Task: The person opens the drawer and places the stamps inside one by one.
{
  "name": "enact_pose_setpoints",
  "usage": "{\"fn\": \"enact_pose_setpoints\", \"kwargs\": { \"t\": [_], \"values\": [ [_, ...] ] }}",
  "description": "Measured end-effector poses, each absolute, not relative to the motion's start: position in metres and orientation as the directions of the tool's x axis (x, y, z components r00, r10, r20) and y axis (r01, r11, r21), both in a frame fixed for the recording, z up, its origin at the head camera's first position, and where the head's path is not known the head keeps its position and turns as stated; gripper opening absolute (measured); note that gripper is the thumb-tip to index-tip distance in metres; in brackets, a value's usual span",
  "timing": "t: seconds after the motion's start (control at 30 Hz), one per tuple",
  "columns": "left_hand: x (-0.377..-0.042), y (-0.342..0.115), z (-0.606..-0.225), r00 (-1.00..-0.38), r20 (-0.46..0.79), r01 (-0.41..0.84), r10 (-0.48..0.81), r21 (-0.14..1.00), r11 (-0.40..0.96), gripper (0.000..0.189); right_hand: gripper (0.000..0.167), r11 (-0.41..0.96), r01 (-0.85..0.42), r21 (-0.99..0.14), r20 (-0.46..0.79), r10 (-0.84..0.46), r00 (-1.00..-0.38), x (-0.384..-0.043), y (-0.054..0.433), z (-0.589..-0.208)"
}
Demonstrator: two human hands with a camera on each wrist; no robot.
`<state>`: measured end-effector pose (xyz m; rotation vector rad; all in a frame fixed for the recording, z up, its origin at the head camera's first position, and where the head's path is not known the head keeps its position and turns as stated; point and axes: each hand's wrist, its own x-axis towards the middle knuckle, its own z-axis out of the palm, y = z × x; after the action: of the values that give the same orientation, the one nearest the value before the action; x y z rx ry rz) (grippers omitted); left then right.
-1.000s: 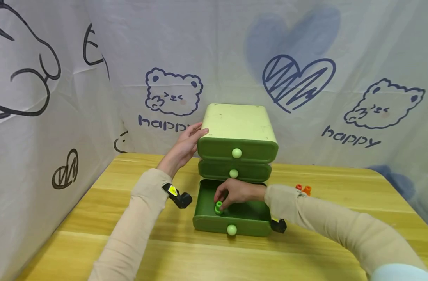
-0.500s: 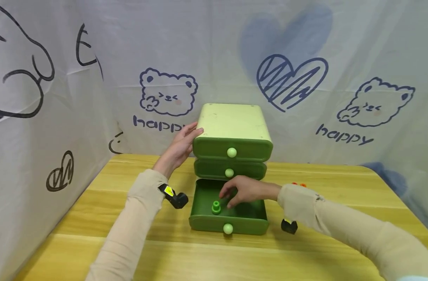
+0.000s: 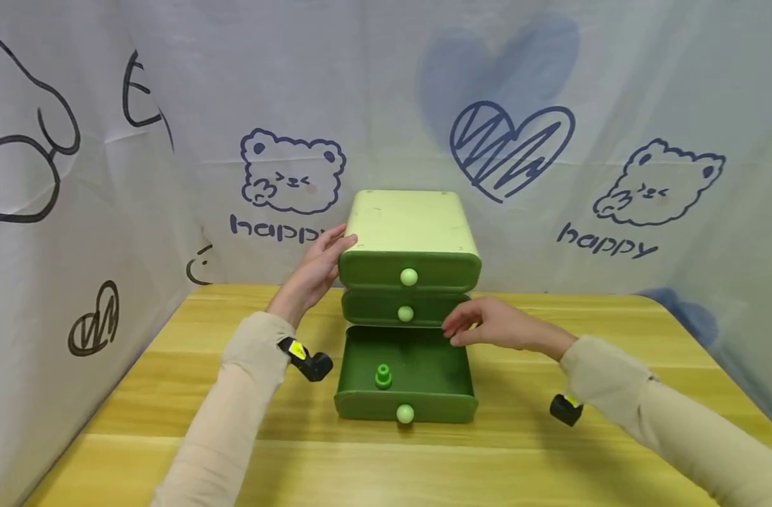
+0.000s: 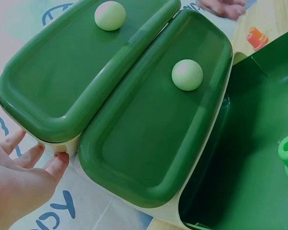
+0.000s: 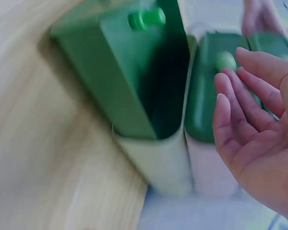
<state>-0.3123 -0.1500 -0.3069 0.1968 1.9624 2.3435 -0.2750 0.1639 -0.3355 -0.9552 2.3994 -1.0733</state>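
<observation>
A small drawer cabinet (image 3: 411, 220) with a cream shell and green drawers stands on the table. Its bottom drawer (image 3: 443, 373) is pulled out; the upper two are pushed in. Inside that drawer a small green stepped peg (image 3: 383, 377), hollow at the top, stands upright left of the middle. My left hand (image 3: 312, 273) rests against the cabinet's upper left side, and the left wrist view shows its fingertips touching the shell. My right hand (image 3: 502, 324) hovers by the drawer's back right corner, fingers loosely bent, holding nothing.
A red and orange pair of small pegs (image 4: 257, 38) lies on the table to the cabinet's right; in the head view they are hidden. A white printed cloth (image 3: 519, 232) hangs close behind the cabinet. Round pale knobs (image 3: 405, 414) stick out from the drawer fronts.
My right hand has let go of the green peg, leaving it in the drawer, then lifted and moved right. The left hand stays on the cabinet. The head view has shifted slightly.
</observation>
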Motion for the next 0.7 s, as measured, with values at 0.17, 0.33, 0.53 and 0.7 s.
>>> {"fn": "enact_pose_setpoints", "kwargs": {
  "t": [0.17,0.33,0.53,0.7],
  "values": [
    [-0.311,-0.152,-0.306,-0.988,0.066,0.041,0.14,0.984,-0.171,0.067,0.029,0.57,-0.371,-0.733,-0.028,-0.57,-0.821,-0.282,0.202,-0.336],
    [-0.309,-0.153,-0.305,-0.988,0.063,0.039,0.143,0.985,-0.166,0.068,0.029,0.62,-0.304,-0.723,-0.006,-0.445,-0.895,-0.291,0.234,-0.344],
    [-0.309,-0.152,-0.306,-0.988,0.051,0.026,0.148,0.986,-0.166,0.067,0.026,0.664,-0.272,-0.697,0.037,-0.345,-0.938,-0.299,0.263,-0.359],
    [-0.31,-0.15,-0.307,-0.986,0.051,0.025,0.159,0.987,-0.161,0.067,0.027,0.677,-0.252,-0.692,0.057,-0.296,-0.953,-0.302,0.279,-0.374]
  ]
}}
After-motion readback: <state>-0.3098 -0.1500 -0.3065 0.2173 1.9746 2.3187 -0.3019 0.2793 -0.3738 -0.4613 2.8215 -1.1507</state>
